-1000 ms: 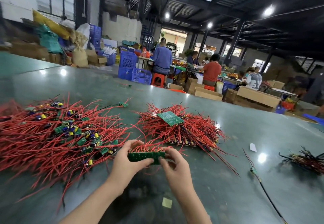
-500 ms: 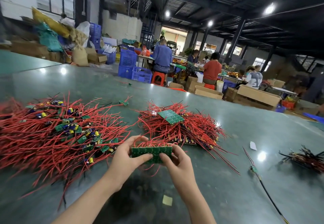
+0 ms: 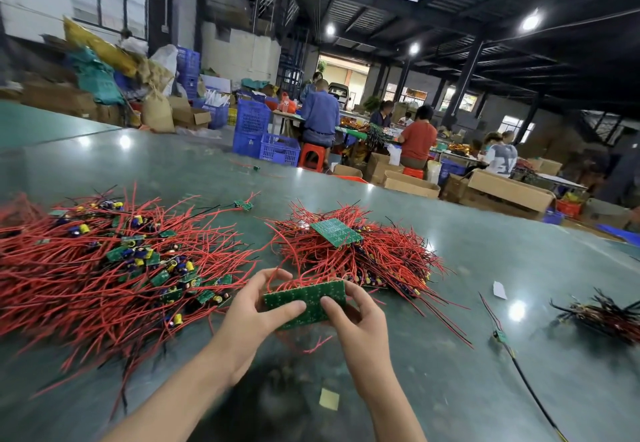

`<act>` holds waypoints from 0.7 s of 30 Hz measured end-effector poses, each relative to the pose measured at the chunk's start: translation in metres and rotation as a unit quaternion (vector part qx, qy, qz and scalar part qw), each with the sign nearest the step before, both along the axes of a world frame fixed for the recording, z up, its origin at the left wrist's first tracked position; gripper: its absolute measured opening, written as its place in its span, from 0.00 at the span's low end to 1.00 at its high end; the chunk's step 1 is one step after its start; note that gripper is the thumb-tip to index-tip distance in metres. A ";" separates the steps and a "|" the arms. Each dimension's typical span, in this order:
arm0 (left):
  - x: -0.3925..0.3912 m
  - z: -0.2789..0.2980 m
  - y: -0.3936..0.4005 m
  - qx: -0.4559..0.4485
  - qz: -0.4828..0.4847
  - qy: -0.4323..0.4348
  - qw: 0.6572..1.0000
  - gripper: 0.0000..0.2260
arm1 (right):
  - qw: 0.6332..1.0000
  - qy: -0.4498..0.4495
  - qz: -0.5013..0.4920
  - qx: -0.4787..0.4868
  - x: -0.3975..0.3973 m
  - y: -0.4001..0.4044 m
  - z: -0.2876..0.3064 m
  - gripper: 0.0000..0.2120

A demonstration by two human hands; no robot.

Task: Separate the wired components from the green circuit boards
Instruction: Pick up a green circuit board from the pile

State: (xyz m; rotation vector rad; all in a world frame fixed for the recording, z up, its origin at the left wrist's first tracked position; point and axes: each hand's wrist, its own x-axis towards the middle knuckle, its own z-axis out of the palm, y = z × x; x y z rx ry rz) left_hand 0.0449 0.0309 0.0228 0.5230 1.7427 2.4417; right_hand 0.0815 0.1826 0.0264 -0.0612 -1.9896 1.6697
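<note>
Green circuit board (image 3: 304, 304) in two-handed thumb-top grip

green circuit board (image 3: 304, 301), tilted, red wires (image 3: 294, 277) attached

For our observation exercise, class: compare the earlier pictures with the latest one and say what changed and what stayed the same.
The flat green circuit board panel tilted, its broad face turning toward the camera, and rose slightly. The left hand and right hand grip its ends as before. The big pile of red-wired components, the smaller red-wire heap and the green table stayed put.
</note>
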 end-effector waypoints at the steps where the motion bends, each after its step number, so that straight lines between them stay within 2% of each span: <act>1: 0.002 0.000 0.000 -0.020 0.004 0.017 1.000 0.20 | 1.000 -0.001 0.006 0.006 0.001 0.001 0.001 0.10; 6: -0.001 -0.003 0.000 -0.084 0.099 0.067 0.989 0.18 | 0.993 -0.003 0.081 0.088 0.006 -0.001 0.007 0.12; 12: -0.005 -0.007 -0.002 -0.131 0.152 0.107 0.974 0.20 | 0.979 -0.001 0.057 0.195 0.005 -0.006 0.003 0.10; 17: -0.009 -0.009 -0.002 -0.144 0.177 0.107 0.968 0.20 | 0.978 0.015 0.061 0.200 0.004 -0.008 0.003 0.10; 21: -0.014 -0.012 -0.002 -0.113 0.165 0.080 0.976 0.20 | 0.984 0.009 0.051 0.173 0.004 -0.007 0.004 0.11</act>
